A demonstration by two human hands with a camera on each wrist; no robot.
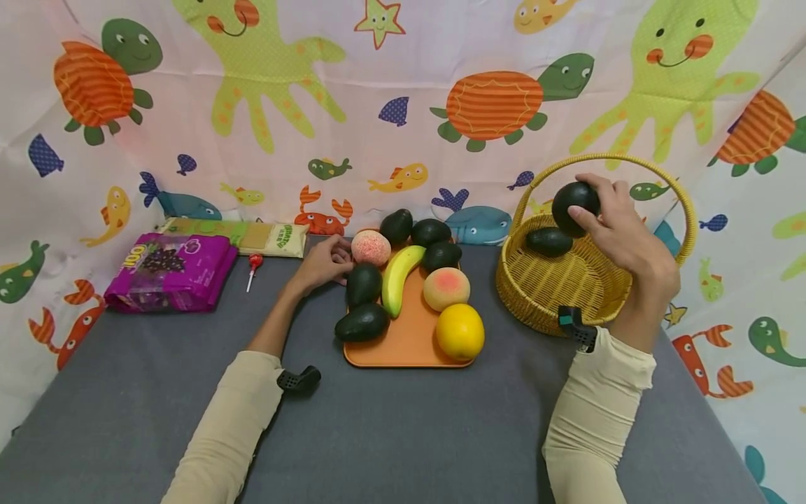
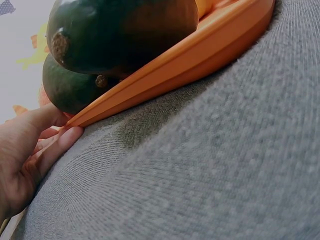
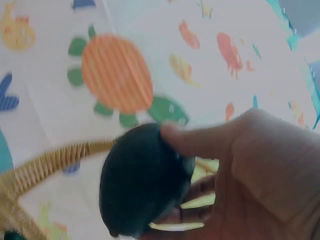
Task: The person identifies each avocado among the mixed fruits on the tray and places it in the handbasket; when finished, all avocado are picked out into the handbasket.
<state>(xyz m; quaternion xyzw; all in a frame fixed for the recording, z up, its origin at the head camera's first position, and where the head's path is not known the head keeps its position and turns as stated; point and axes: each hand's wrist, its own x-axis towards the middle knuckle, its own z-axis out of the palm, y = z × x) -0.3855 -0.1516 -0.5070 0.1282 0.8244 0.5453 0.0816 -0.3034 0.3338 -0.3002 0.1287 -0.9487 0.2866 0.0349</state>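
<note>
My right hand (image 1: 620,220) holds a dark avocado (image 1: 576,208) over the yellow wicker basket (image 1: 529,308), thumb on one side and fingers on the other. The same avocado (image 3: 142,180) fills the middle of the right wrist view. Inside the basket lies another avocado (image 1: 549,241). At the far left edge of the orange tray (image 1: 403,350), my left hand (image 1: 324,266) pinches the rim, seen close in the left wrist view. The tray bears a banana (image 1: 400,280), several avocados (image 1: 364,284), a speckled pinkish fruit (image 1: 371,248), a peach (image 1: 446,288) and a yellow round fruit (image 1: 460,332).
On the left of the grey table (image 1: 403,434) lies a purple package (image 1: 173,273) with grapes pictured on it. Behind it is a flat beige-green packet (image 1: 252,236), with a red lollipop (image 1: 255,263) alongside. A patterned cloth (image 1: 403,91) hangs behind. The basket's handle arches upward around the right hand.
</note>
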